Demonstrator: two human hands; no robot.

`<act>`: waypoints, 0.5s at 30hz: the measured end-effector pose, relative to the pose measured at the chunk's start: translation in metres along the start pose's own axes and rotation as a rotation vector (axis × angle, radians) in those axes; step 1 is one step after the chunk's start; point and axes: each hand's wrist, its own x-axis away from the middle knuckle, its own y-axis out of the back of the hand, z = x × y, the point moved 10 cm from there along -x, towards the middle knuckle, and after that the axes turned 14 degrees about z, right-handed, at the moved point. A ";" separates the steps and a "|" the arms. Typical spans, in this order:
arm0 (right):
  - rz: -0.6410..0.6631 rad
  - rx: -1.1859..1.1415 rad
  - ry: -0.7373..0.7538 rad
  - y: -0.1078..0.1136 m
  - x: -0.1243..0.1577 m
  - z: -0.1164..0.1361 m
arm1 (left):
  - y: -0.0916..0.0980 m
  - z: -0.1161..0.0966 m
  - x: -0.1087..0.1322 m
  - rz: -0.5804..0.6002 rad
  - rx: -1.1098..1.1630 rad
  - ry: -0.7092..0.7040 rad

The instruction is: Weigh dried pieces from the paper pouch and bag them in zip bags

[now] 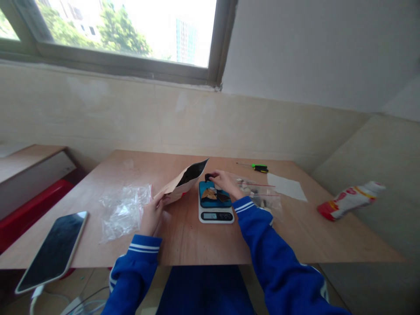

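Observation:
My left hand (151, 214) grips the bottom of a brown paper pouch (182, 181) with a black lining, tilted so its open mouth points at a small kitchen scale (215, 213). The scale has a blue platform with brown and dark pieces (213, 195) lying on it. My right hand (224, 182) reaches over the far edge of the platform, fingers pinched on a small dark piece (208, 176). Both arms wear blue sleeves with white stripes.
Crumpled clear plastic bags (123, 210) lie left of the pouch. A clear zip bag (262, 194) with small items sits right of the scale, a white sheet (286, 187) and green-handled screwdriver (258, 167) beyond. A phone (54, 250) overhangs the front-left edge. A red-white packet (349, 199) lies far right.

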 end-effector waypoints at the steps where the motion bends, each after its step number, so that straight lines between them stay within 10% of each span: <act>1: 0.007 0.034 -0.012 -0.003 -0.004 -0.001 | 0.000 0.000 0.000 -0.003 0.001 0.004; 15: 0.055 0.251 -0.051 -0.019 -0.012 -0.015 | -0.001 0.002 0.001 0.008 -0.001 0.009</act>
